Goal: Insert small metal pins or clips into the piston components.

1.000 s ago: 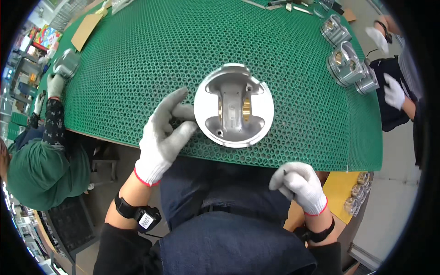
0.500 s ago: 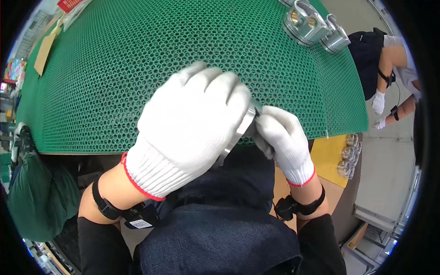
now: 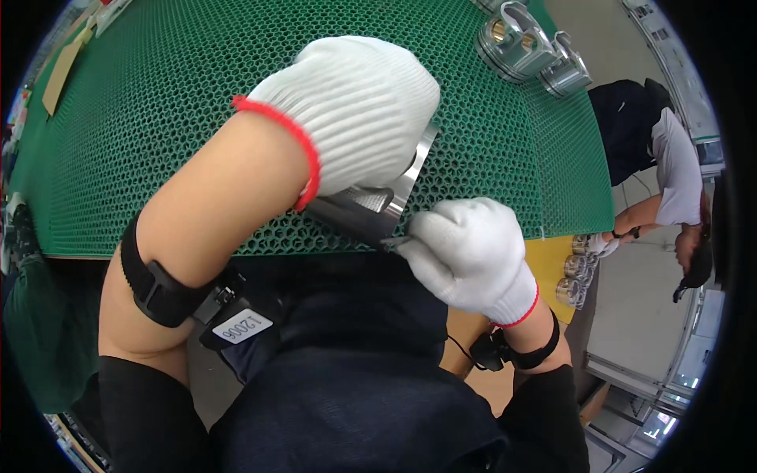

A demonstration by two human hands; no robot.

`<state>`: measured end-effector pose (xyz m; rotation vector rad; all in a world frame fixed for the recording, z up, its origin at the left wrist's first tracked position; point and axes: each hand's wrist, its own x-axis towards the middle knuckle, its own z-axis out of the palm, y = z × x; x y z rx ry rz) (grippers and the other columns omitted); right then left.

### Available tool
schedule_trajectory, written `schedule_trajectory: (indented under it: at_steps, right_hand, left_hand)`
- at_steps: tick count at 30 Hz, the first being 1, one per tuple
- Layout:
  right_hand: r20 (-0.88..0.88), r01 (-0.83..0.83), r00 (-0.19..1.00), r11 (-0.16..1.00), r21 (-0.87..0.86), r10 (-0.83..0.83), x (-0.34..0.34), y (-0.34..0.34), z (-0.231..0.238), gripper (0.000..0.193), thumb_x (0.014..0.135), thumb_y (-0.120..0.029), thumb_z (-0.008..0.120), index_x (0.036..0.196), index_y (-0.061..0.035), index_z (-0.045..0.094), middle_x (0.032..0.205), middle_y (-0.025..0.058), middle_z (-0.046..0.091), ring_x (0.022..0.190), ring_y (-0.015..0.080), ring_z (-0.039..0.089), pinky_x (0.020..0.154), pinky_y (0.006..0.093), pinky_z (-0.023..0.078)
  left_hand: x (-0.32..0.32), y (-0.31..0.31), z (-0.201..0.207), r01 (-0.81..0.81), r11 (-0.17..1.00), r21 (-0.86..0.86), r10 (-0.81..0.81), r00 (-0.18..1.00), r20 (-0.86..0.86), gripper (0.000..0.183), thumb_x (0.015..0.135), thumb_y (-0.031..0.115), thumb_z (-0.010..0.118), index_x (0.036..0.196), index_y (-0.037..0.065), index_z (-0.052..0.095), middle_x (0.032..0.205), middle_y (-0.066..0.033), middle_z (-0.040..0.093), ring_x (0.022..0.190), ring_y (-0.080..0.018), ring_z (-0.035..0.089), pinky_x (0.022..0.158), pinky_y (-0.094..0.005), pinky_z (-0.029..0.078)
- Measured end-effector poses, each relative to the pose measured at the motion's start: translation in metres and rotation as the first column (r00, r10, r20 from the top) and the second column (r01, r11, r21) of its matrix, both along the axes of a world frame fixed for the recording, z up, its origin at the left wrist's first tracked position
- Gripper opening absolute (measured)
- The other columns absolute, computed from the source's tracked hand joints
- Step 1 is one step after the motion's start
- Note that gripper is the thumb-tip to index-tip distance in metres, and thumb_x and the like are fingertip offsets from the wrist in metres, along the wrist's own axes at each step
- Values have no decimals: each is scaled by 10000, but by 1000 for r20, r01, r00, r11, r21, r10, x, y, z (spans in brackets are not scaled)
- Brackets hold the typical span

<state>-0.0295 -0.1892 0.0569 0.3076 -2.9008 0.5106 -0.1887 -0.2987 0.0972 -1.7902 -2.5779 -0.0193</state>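
My left hand [image 3: 364,110], in a white knit glove with a red cuff, is wrapped over the top of a metal piston [image 3: 408,180]. The piston lies tilted near the front edge of the green mat, with a bright silver band on its right and a dark skirt toward me. Most of it hides beneath the left glove. Beside its near end, my gloved right hand [image 3: 471,251] is closed in a pinch. A small thin grey tip shows at its fingertips, against the dark skirt; its kind cannot be made out.
Several silver pistons [image 3: 516,43] stand on the green honeycomb mat [image 3: 181,102] at the far right. More pistons [image 3: 569,290] stand by a yellow sheet [image 3: 548,272] lower right. A co-worker [image 3: 670,150] leans in there. Cardboard [image 3: 61,75] lies far left.
My left hand has moved away from me and turned over on the piston, its forearm now across the mat. The right hand has shifted down and left. The co-worker has bent toward the lower pistons.
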Motion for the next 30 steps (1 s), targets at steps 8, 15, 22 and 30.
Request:
schedule_trajectory:
  at_steps: [8, 15, 22, 30]
  right_hand:
    - [414, -125, 905, 991, 42, 96, 4, -1, 3, 333, 902, -368, 590, 747, -78, 644, 616, 149, 611, 587, 350, 636, 562, 458, 520]
    - [464, 512, 843, 669, -539, -271, 12, 74, 23, 345, 938, -334, 484, 979, -53, 680, 874, 90, 666, 664, 214, 643, 638, 373, 523]
    - [-44, 802, 541, 531, -273, -840, -5, 257, 4, 438, 934, -400, 543, 1234, -86, 596, 1141, 132, 634, 901, 246, 650, 810, 369, 528]
    - [-12, 725, 665, 641, 252, -747, -58, 327, 14, 432, 904, -394, 541, 1171, -69, 635, 1262, 200, 581, 1081, 375, 600, 914, 454, 475]
  left_hand:
    - [-3, -7, -5, 54, 993, 101, -56, 998, 17, 245, 737, 144, 658, 973, 91, 700, 882, -131, 683, 887, -331, 674, 759, -422, 561]
    - [-91, -90, -46, -488, 758, 432, -157, 506, 848, 490, 792, 198, 706, 1227, -3, 599, 1163, -124, 662, 1035, -226, 652, 960, -338, 510]
    - [-294, -405, -125, -885, 219, 411, -60, 408, 911, 483, 1005, 245, 446, 1425, 6, 433, 1374, -129, 538, 1218, -244, 557, 1080, -366, 433]
    - [-184, -453, -162, -761, 193, 619, 750, 521, 407, 606, 942, 196, 623, 1462, 5, 377, 1464, -138, 446, 1319, -255, 442, 1124, -373, 326]
